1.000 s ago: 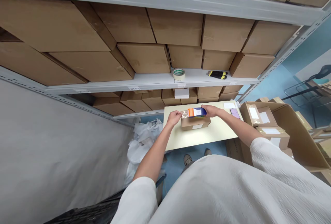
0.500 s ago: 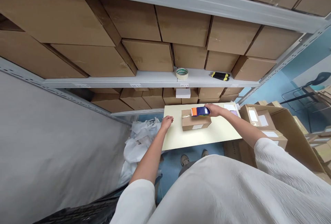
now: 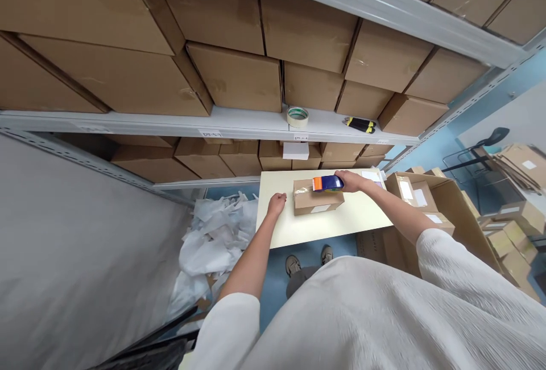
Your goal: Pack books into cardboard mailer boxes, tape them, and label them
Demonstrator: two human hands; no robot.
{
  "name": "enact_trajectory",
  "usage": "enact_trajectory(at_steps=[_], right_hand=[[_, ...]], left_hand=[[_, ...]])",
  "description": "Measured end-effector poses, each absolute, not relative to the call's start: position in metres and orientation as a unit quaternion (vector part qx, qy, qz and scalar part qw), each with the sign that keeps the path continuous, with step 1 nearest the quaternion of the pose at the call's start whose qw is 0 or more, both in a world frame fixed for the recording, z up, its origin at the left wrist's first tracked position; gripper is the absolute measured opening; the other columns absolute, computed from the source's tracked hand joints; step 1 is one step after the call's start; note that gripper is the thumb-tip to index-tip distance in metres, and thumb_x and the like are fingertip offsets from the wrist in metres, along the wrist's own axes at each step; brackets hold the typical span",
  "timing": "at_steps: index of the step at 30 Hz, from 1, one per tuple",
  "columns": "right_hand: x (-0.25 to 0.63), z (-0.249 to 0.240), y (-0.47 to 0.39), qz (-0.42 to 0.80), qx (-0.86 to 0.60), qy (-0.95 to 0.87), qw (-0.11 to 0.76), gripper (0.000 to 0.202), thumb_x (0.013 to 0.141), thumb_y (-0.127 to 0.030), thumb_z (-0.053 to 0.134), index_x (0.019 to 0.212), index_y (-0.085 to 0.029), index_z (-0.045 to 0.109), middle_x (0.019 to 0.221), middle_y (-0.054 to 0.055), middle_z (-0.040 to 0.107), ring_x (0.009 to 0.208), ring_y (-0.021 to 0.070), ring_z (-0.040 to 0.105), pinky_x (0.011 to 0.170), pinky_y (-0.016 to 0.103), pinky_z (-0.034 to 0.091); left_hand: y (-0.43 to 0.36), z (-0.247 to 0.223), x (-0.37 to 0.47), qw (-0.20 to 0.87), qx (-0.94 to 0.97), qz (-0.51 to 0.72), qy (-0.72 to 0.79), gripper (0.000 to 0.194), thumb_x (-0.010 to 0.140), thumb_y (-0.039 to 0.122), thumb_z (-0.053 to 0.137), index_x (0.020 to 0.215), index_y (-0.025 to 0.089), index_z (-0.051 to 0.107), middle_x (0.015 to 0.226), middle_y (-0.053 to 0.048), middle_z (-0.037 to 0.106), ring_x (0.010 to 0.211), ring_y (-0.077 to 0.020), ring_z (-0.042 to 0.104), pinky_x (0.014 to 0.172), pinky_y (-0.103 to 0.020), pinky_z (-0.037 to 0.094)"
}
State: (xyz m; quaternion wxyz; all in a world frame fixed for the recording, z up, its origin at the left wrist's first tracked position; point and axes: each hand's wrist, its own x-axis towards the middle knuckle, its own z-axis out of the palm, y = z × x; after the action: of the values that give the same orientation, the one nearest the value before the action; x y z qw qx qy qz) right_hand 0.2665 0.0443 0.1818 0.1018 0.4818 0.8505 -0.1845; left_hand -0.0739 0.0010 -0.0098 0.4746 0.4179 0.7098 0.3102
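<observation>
Head: dispenser (partly hidden) in right hand.

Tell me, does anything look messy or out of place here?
Yes: a loose heap of crumpled white material beside the table looks untidy against the shelved boxes. A tape roll sits loose on the shelf. The small box on the table shows no obvious damage.

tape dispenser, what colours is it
The tape dispenser is mostly dark blue with an orange end, clearest in the head view.
</observation>
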Motion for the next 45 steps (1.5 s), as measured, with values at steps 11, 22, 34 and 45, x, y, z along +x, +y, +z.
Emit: enact_trajectory(at_steps=[11, 22, 34, 45], right_hand=[[0.264, 0.180, 0.042, -0.176, 0.486, 0.849, 0.106, 0.036, 0.083, -0.023, 0.080, 0.112, -0.022, 0.058, 0.113, 0.011, 0.073, 0.097, 0.0259, 0.066, 0.075, 0.030, 0.045], [0.265, 0.173, 0.040, -0.173, 0.494, 0.846, 0.102, 0.041, 0.081, -0.020, 0.081, 0.116, -0.022, 0.060, 0.116, 0.012, 0.074, 0.100, 0.0280, 0.068, 0.076, 0.031, 0.047], [0.264, 0.188, 0.035, -0.168, 0.493, 0.837, 0.169, 0.052, 0.083, -0.022, 0.082, 0.129, -0.023, 0.058, 0.125, 0.014, 0.070, 0.111, 0.0304, 0.067, 0.076, 0.032, 0.050], [0.283, 0.211, 0.033, -0.138, 0.466, 0.842, 0.236, 0.056, 0.083, -0.027, 0.081, 0.134, -0.023, 0.058, 0.127, 0.015, 0.072, 0.118, 0.0341, 0.068, 0.084, 0.036, 0.053]], left_hand=[[0.000, -0.024, -0.049, 0.464, 0.419, 0.292, 0.724, 0.021, 0.082, 0.046, 0.069, 0.084, 0.027, 0.059, 0.079, -0.008, 0.074, 0.091, -0.0307, 0.074, 0.081, -0.039, 0.053], [-0.003, 0.012, -0.048, 0.418, 0.525, 0.371, 0.642, 0.045, 0.086, 0.023, 0.061, 0.130, 0.024, 0.068, 0.146, -0.013, 0.068, 0.142, -0.0305, 0.061, 0.120, -0.045, 0.047], [0.001, 0.048, -0.041, 0.313, 0.766, 0.048, 0.559, 0.111, 0.084, 0.055, 0.079, 0.176, 0.030, 0.022, 0.186, -0.015, 0.016, 0.172, -0.0397, 0.012, 0.135, -0.064, 0.013], [0.000, 0.045, -0.042, 0.297, 0.769, -0.017, 0.566, 0.114, 0.090, 0.063, 0.069, 0.179, 0.034, 0.004, 0.187, -0.009, 0.003, 0.170, -0.0447, 0.014, 0.133, -0.068, 0.016]])
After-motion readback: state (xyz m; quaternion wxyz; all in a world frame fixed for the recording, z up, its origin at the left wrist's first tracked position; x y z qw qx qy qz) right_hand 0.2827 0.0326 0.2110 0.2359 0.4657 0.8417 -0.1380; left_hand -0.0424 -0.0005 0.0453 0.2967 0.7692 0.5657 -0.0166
